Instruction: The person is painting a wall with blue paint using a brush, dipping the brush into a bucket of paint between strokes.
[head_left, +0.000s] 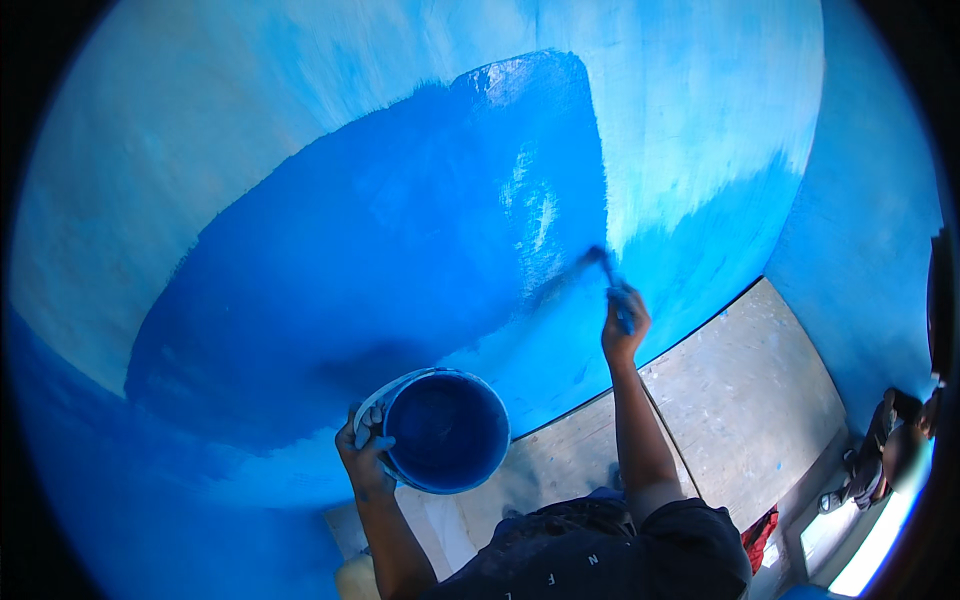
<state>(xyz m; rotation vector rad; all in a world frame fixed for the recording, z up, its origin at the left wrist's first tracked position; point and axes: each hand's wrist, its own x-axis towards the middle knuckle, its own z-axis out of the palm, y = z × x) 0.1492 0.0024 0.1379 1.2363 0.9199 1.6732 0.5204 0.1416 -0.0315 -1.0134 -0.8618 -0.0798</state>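
Note:
My left hand (367, 442) grips the rim and side of a round paint bucket (504, 420), with a white handle beside the fingers. Deep blue paint (442, 435) is inside; its depth is hard to judge. In my right hand (627, 324) is a paintbrush (611, 271), its dark bristles at the right border of a dark blue patch on the wall (360, 240). The brush is slightly blurred. Wet, shiny streaks (534, 210) run down the patch left of the bristles. Paler blue and whitish wall surface (675, 112) surrounds the dark area. Blue paint stains my left fingers.
Below the wall lie pale boards (742, 367) with paint specks and a dark seam between them. A blue side wall (862, 247) rises at the right. Another person (874, 450) is at the far right, near a bright opening (877, 555). Red cloth (761, 536) lies by the boards' edge.

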